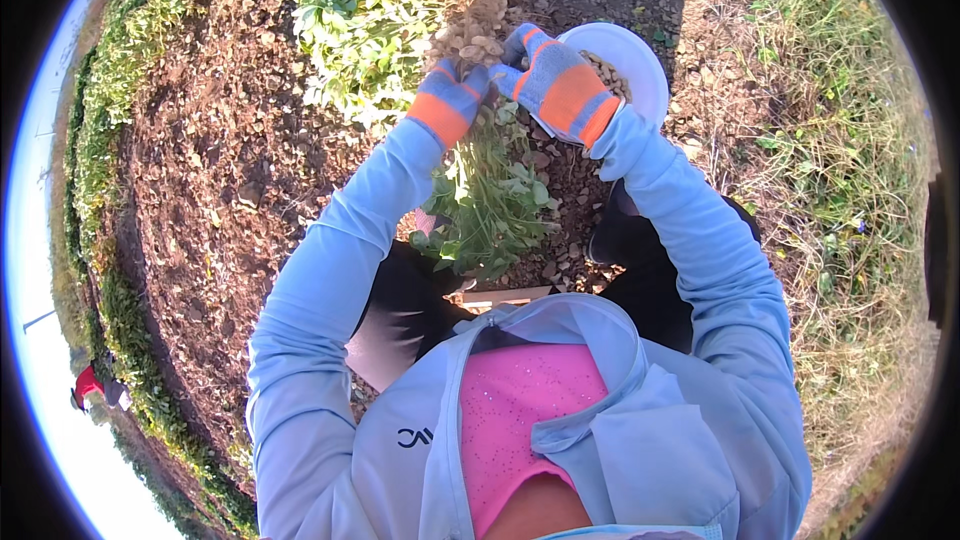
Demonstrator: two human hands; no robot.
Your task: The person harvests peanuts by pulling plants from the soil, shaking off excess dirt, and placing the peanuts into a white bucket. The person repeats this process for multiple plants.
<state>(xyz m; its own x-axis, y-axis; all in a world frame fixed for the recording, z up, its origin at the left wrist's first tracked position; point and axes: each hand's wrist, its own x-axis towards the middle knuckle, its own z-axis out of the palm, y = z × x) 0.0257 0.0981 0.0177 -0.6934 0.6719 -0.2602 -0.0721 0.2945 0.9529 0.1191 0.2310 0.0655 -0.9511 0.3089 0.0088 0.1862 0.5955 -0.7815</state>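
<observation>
My left hand (451, 99), in a grey and orange knit glove, grips a bunch of peanut plants by the stems just below the roots. The leafy tops (487, 202) hang down towards my knees. Peanut pods (471, 45) cluster among the roots just beyond my fingers. My right hand (555, 79), gloved alike, has its fingertips at the right side of the cluster; whether they pinch a pod cannot be told. Beneath and beside my right hand stands a white bucket (651, 67) with picked peanuts (606, 75) in it, partly hidden by the glove.
Pulled peanut plants (367, 22) lie in a heap beyond my left hand. Bare soil with dry leaves (240, 157) stretches to the left, grass and weeds (840, 187) to the right. A dark shoe (611, 229) is near the bucket. Another person (88, 388) is far off at the left edge.
</observation>
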